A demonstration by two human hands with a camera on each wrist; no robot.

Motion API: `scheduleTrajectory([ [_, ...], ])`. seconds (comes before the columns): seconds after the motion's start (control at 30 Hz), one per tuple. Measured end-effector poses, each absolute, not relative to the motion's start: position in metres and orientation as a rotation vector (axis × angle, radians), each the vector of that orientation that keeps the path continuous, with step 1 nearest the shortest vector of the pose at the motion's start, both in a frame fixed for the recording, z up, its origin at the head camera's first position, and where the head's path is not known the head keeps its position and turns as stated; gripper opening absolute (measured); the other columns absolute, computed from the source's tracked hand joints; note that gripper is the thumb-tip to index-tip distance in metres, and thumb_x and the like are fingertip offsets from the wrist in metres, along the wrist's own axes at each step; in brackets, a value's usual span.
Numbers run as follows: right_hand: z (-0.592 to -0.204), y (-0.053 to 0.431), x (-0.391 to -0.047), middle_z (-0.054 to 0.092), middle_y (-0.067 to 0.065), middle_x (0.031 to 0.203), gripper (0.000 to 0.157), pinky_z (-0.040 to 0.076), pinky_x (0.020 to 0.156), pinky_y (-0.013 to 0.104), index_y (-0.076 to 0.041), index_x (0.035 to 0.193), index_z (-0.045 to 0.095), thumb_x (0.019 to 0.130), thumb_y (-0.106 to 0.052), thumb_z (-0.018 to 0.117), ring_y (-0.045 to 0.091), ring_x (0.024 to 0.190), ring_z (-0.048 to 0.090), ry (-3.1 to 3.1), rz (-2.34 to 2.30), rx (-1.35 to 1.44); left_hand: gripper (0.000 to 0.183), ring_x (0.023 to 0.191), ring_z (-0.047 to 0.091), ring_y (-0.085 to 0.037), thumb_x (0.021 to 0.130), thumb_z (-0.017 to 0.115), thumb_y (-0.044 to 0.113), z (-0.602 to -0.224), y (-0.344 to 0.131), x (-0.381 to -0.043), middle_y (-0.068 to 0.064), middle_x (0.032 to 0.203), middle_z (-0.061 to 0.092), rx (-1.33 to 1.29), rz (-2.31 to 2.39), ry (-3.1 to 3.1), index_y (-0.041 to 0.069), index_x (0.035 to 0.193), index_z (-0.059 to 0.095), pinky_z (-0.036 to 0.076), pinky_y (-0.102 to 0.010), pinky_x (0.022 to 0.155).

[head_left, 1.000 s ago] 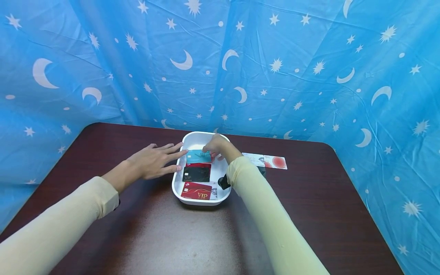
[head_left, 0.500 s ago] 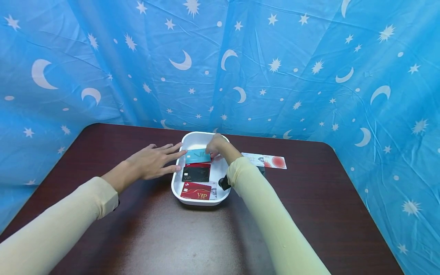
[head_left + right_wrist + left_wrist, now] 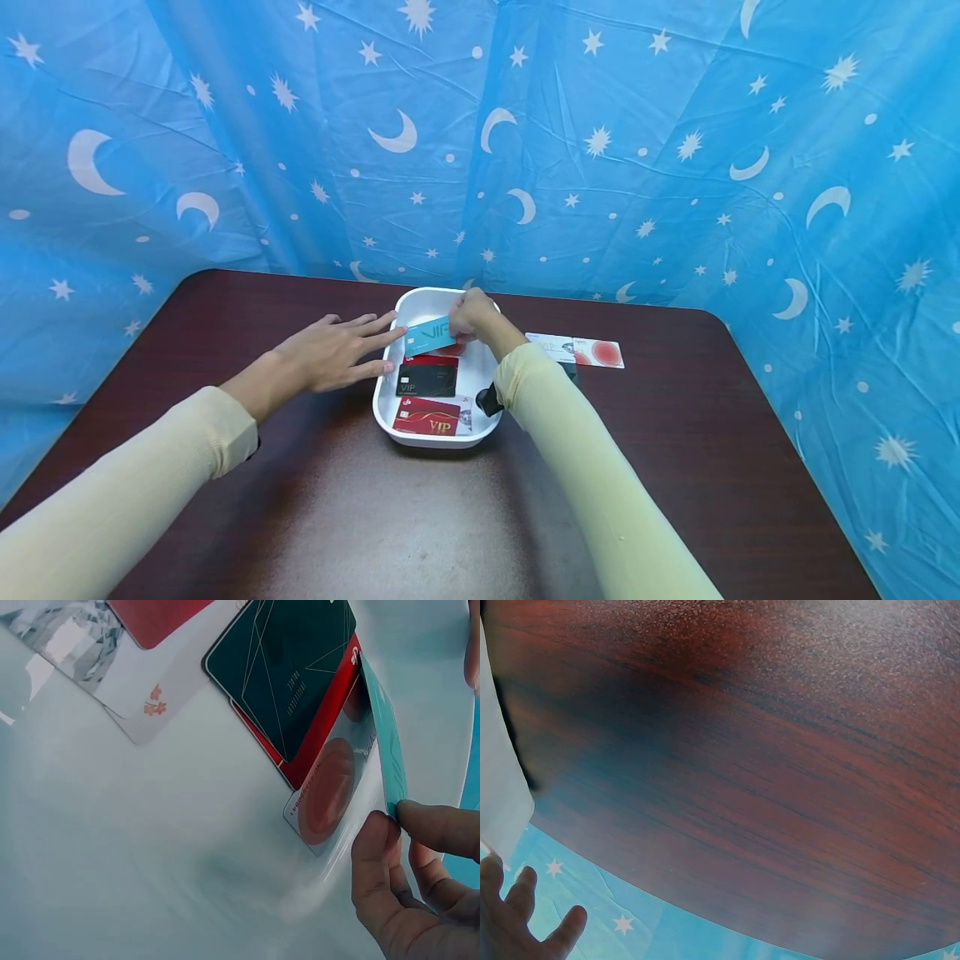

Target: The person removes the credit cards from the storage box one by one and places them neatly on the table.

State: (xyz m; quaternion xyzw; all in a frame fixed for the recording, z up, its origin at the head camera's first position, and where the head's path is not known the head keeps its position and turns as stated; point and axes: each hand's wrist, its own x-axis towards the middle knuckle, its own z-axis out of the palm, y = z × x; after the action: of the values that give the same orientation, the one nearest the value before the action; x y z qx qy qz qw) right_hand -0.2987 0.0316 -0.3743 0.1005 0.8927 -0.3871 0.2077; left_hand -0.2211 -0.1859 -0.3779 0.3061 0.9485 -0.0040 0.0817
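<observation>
Pinching a teal card by its right end, the fingers of the right hand tilt it within a white, rounded tray. Half a second ago it lay flatter; now more of its partly covered "VIP" shows. Underneath is a pale card with a red circle. The left hand, as before, has its fingers spread straight and released at the tray's left rim. Nearer in the tray, a glossy dark card marked "VIP" overlaps a plain red edge; below, a red card bears gold "VIP" and a curving line. More cards lie on the dark wood-grain surface, right of the tray.
</observation>
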Motion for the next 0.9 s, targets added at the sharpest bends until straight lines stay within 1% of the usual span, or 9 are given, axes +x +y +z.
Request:
scheduleTrajectory([
  [0.2,-0.368,0.033,-0.293,0.059,0.014,0.106,0.012,0.060,0.077,0.032,0.003,0.098,0.064,0.088,0.005,0.070,0.023,0.087,0.068,2.521,-1.137,0.210,0.068,0.143,0.034,-0.041,0.100,0.046,0.055,-0.377,-0.187,-0.220,-0.012,0.163,0.026,0.918,-0.011,2.831,0.021,0.157,0.032,0.031,-0.069,0.107],
  [0.47,-0.353,0.042,-0.287,0.062,0.017,0.107,0.011,0.059,0.081,0.036,0.007,0.098,0.072,0.089,0.009,0.066,0.021,0.079,0.063,2.556,-1.138,0.024,0.068,0.144,0.033,-0.041,0.100,0.045,0.057,-0.377,-0.189,-0.220,-0.011,0.163,0.024,0.919,-0.007,2.817,0.022,0.158,0.030,0.030,-0.069,0.107],
  [0.67,-0.336,0.057,-0.284,0.063,0.020,0.107,0.012,0.059,0.082,0.038,0.007,0.098,0.071,0.088,0.010,0.066,0.025,0.083,0.062,2.576,-1.126,-0.127,0.069,0.145,0.030,-0.041,0.100,0.045,0.057,-0.376,-0.190,-0.220,-0.012,0.164,0.023,0.912,0.007,2.812,0.022,0.158,0.030,0.028,-0.070,0.108],
  [0.77,-0.328,0.066,-0.282,0.063,0.019,0.108,0.012,0.059,0.083,0.039,0.007,0.099,0.071,0.089,0.010,0.066,0.024,0.084,0.062,2.585,-1.098,-0.182,0.069,0.145,0.031,-0.041,0.100,0.045,0.057,-0.376,-0.189,-0.220,-0.012,0.163,0.024,0.913,0.011,2.808,0.022,0.157,0.030,0.028,-0.070,0.108],
  [0.9,-0.319,0.080,-0.282,0.066,0.019,0.103,0.012,0.059,0.082,0.040,0.007,0.098,0.071,0.089,0.009,0.064,0.023,0.082,0.063,2.598,-1.033,-0.262,0.069,0.144,0.031,-0.041,0.100,0.046,0.057,-0.376,-0.188,-0.219,-0.012,0.163,0.024,0.914,0.018,2.808,0.021,0.157,0.031,0.028,-0.070,0.108],
])
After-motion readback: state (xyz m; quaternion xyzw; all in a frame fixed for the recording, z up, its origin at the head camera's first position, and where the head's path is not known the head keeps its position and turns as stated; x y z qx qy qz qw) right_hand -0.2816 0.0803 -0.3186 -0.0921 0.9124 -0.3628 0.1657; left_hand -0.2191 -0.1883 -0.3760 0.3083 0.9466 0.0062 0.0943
